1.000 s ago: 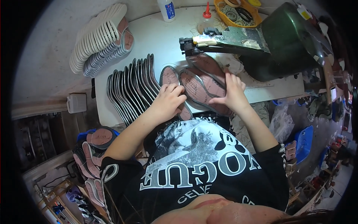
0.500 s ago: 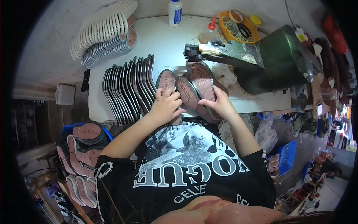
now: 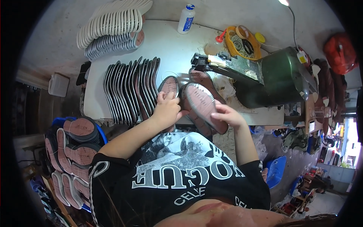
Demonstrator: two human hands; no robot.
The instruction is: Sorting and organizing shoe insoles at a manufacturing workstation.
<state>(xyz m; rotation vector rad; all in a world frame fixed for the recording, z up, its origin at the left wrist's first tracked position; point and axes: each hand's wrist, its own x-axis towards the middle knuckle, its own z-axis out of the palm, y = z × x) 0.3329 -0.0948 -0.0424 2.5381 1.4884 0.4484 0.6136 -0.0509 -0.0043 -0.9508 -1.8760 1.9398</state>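
Note:
Pinkish-brown shoe soles with dark rims lie at the front of the white table. My left hand (image 3: pixel 167 112) is closed on one sole (image 3: pixel 169 84), its fingers bent over the pink face and the thumb pointing right. In my right hand (image 3: pixel 230 115) a second sole (image 3: pixel 201 99) is pinched by its near right edge, tilted and slightly blurred. Beneath it, partly covered, are more soles, one of which (image 3: pixel 203 78) reaches under the arm of a dark green sewing machine (image 3: pixel 278 79). Left of my left hand, a row of soles (image 3: pixel 130 92) stands packed on edge.
White soles (image 3: pixel 113 32) and grey soles (image 3: pixel 109 46) are stacked at the back left. A white bottle (image 3: pixel 186 19), a red-tipped bottle (image 3: pixel 214 46) and a yellow basket (image 3: pixel 235 47) stand behind the machine. Blue bins (image 3: pixel 275 172) sit below; the left one holds soles.
My right hand has drawn a sole off the loose pile, toward me and a little to the right. My left hand stays on its sole. The whole view has shifted slightly.

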